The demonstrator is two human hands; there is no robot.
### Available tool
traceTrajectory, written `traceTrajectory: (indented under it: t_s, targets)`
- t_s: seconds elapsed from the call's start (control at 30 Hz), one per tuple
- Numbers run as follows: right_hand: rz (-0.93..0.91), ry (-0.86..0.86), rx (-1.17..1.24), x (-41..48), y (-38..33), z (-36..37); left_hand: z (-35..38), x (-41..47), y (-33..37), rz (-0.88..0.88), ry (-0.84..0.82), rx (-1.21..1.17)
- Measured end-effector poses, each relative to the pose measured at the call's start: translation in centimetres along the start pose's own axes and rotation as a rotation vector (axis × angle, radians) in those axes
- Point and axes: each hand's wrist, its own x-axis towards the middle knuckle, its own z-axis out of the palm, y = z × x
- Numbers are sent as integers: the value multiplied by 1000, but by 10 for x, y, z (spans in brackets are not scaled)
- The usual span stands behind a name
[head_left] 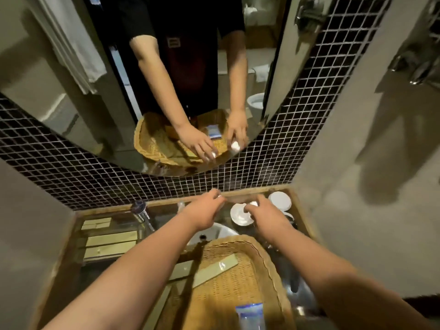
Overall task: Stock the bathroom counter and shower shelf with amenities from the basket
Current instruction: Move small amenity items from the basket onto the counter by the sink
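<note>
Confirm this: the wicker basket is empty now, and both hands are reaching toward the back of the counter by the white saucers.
Not empty. The head view shows the wicker basket still holding a blue-and-white packet and a flat pale box. The rest holds: left hand and right hand reach back by the white saucers.

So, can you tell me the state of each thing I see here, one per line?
Left hand: at the counter's back edge, closed on something small.
Right hand: closed on a small white item over a saucer.
Basket: on the counter, still holding flat packets and a blue sachet.
Boxes: lying flat, closed.
</note>
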Motion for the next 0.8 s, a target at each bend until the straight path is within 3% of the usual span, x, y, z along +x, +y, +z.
traceTrajectory:
  t_s: [0.37,0.8]
  targets:
    - [81,-5,30,49,62,54,63,120,20,-12,-231,53]
    - [71,62,105,59,74,91,123,150,26,29,-332,-65]
